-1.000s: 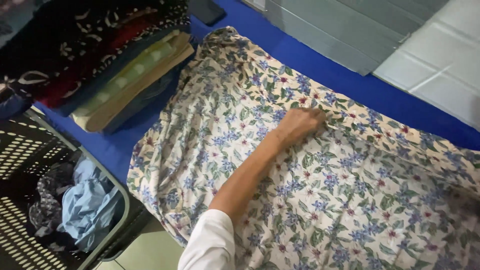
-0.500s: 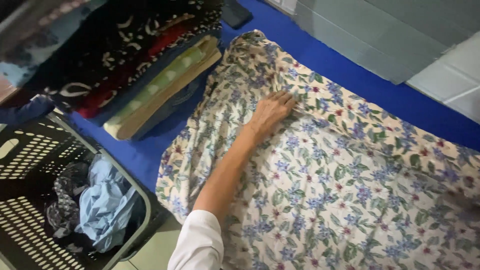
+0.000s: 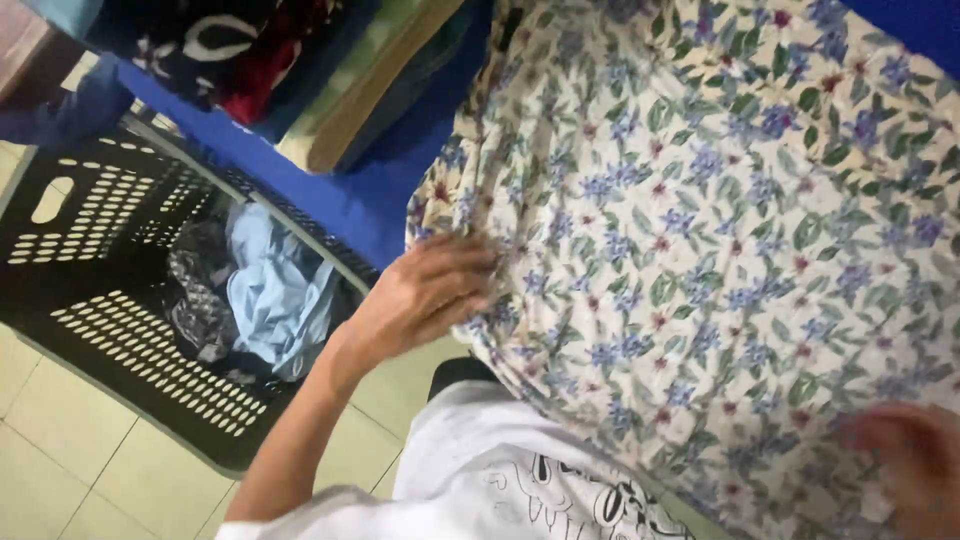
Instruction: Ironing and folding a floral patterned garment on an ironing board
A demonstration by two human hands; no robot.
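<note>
Head view. Left hand [image 3: 425, 292] has pulled back from mid-cloth to the near left edge of the floral cloth [image 3: 720, 230]; its fingers curl onto that edge, pinching a fold. Right hand [image 3: 905, 455], out of view earlier, now shows at lower right, blurred, resting on the cloth; grip cannot be told. Camera has dipped, so the basket [image 3: 110, 330] looms larger. The cloth lies spread flat on the blue sheet [image 3: 345, 205], long axis running from upper left to lower right. Blue garment [image 3: 275, 290] sits in the basket. Folded stack [image 3: 300, 70] at upper left.
</note>
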